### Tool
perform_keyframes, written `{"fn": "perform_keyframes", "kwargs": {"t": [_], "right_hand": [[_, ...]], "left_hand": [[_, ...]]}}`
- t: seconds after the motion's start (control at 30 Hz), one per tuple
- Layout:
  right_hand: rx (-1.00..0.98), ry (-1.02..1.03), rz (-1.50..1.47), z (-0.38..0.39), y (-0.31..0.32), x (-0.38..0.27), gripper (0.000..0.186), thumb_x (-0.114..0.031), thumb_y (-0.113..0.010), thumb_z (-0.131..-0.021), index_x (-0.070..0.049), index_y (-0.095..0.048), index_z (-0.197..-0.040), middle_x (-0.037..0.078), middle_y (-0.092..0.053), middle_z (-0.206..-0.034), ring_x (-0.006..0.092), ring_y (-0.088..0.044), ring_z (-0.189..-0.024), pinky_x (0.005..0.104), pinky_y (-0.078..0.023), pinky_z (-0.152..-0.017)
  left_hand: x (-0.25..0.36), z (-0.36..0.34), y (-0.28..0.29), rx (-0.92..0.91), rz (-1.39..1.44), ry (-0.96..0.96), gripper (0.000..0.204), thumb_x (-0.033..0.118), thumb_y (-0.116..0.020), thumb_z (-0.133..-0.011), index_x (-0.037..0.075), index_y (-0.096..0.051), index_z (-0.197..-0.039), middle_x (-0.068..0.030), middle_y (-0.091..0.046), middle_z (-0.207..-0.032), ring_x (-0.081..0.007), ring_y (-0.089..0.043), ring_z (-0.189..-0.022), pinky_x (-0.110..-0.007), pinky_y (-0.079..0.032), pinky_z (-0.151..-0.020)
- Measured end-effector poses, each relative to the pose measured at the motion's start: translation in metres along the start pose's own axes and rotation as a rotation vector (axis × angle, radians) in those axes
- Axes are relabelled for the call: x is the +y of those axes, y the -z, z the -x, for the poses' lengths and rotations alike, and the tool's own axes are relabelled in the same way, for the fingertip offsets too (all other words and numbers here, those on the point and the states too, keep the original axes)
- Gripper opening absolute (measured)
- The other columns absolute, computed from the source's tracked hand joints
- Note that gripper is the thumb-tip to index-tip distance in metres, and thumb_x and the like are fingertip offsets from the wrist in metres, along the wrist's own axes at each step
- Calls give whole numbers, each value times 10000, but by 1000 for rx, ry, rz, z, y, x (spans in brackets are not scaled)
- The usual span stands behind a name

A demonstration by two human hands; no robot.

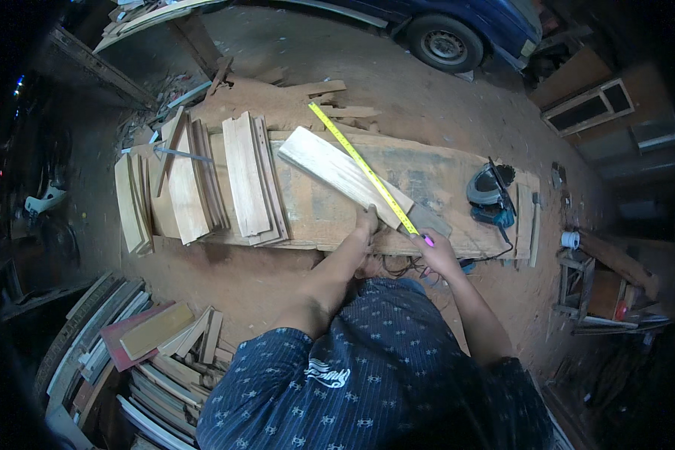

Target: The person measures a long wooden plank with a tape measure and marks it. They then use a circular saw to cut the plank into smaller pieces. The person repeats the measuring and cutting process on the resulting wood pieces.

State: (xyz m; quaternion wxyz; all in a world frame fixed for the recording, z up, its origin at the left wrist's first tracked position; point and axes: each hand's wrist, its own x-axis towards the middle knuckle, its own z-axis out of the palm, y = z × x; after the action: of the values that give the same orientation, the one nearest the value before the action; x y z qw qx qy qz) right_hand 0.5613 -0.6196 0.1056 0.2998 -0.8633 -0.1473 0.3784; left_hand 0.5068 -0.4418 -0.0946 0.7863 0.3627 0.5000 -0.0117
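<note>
A pale wooden board [330,166] lies at a slant on the low workbench [307,206]. My left hand [367,220] is closed on its near edge, towards the right end. In my right hand [438,251] is a tape measure [428,241], mostly hidden by the fingers, with a bit of pink showing. Its yellow blade [360,161] is drawn out along the board's far side and reaches beyond the board's left end. Under the board's right end, a greyish flat piece [433,217] sticks out.
Right on the bench rests a circular saw [492,196] with its cord trailing nearby. Stacked planks [246,180] and a metal square [184,154] occupy the left. Offcuts [157,330] pile on the floor at lower left. A blue vehicle [472,22] stands beyond the bench.
</note>
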Motion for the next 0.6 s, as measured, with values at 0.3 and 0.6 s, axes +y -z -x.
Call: {"fn": "perform_keyframes", "kwargs": {"t": [0.3, 0.6], "right_hand": [[-13, -147, -241, 6, 8, 55, 473, -405, -684, -954, -36, -652, -1249, 48, -630, -832, 116, -594, -693, 283, -462, -484], [233, -136, -215, -102, -52, 78, 499, -458, -648, -963, -24, -642, -1209, 135, -660, -936, 251, -641, -850, 394, -505, -746]], "left_hand": [[-21, 8, -21, 305, -216, -70, 562, 389, -618, -976, -84, -557, -1274, -308, -611, -1281, -399, -620, -1142, -432, -481, -1009], [93, -63, 148, 838, -975, -915, 616, 289, -653, -917, -134, -492, -1334, -373, -535, -1277, -509, -502, -1221, -526, -404, -1086]]}}
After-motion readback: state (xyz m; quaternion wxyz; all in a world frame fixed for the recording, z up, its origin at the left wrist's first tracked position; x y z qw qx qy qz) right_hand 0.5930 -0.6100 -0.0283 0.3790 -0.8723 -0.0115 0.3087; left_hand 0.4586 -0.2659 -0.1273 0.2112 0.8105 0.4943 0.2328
